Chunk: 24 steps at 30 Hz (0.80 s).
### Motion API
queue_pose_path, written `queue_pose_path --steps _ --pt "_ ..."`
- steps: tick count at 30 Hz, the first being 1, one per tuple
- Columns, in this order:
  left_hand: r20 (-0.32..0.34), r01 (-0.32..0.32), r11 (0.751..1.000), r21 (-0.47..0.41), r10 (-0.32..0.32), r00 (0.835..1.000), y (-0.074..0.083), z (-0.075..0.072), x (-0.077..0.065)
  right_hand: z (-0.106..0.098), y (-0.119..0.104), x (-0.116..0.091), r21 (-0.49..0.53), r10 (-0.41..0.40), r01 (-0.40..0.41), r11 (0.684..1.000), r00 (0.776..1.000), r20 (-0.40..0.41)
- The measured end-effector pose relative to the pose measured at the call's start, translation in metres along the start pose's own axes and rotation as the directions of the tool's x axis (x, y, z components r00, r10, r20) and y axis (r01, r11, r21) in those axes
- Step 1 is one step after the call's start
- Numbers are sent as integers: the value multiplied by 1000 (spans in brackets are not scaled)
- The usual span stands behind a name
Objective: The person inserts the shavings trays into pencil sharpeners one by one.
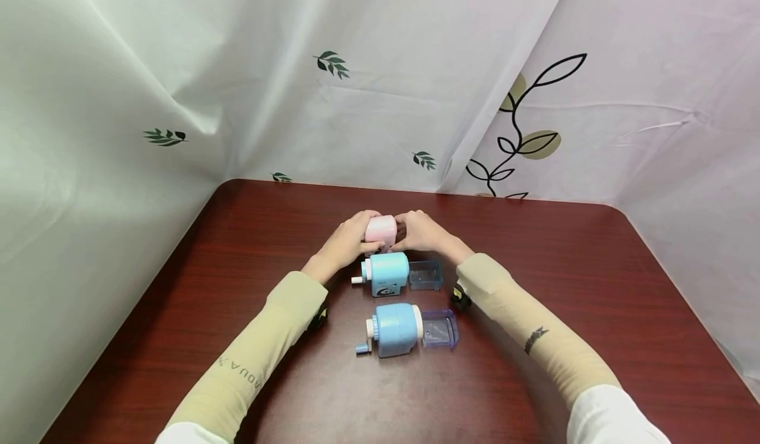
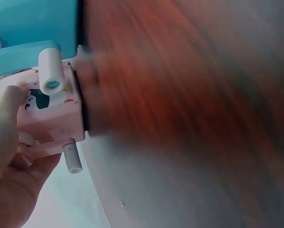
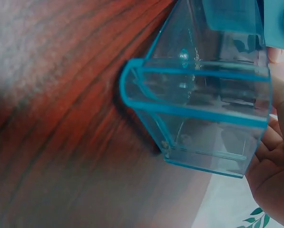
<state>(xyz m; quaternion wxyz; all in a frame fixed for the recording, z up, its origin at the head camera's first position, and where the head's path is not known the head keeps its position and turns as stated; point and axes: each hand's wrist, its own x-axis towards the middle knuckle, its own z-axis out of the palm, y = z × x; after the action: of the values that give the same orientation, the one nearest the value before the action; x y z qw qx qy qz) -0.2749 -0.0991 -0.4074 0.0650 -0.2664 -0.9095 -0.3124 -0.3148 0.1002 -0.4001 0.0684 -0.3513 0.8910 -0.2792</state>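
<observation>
My left hand (image 1: 349, 238) grips a pink pencil sharpener (image 1: 381, 230) from its left side. The left wrist view shows its picture-printed face (image 2: 49, 97) and its crank with a pale knob (image 2: 72, 158). My right hand (image 1: 423, 231) curves thumb and fingers about the sharpener's right end; its fingertips are partly hidden behind a clear drawer in the right wrist view. Just nearer stands a turquoise pencil sharpener (image 1: 388, 274) with its clear drawer (image 1: 425, 275) pulled out to the right. Nearer still is a blue pencil sharpener (image 1: 396, 330), its purplish clear drawer (image 1: 440, 329) also out.
The three sharpeners form a column from front to back on a dark red wooden table (image 1: 285, 220). A white curtain (image 1: 380, 101) with leaf prints hangs behind the table's far edge and along its sides.
</observation>
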Motion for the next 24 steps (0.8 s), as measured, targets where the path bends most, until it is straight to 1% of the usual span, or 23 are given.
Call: queue_pose_path --steps 4,10,16,21,24 --pt "-3 -5 1000 17 5 1000 1 0 0 0 2 -3 12 -16 16 1000 1000 -9" --pt "-12 7 999 49 -6 1000 1 1 -2 -1 3 -8 33 8 -8 999 1000 -10" --pt "-35 12 997 74 -10 999 3 -1 -2 -2 2 -11 8 25 -25 1000 998 -49" --pt "-55 8 996 84 -3 998 7 -5 -1 -6 0 -13 25 34 -32 999 996 -86" --pt "-73 31 994 107 -23 997 10 -7 -1 -8 -1 -16 1 39 -39 999 994 -101"
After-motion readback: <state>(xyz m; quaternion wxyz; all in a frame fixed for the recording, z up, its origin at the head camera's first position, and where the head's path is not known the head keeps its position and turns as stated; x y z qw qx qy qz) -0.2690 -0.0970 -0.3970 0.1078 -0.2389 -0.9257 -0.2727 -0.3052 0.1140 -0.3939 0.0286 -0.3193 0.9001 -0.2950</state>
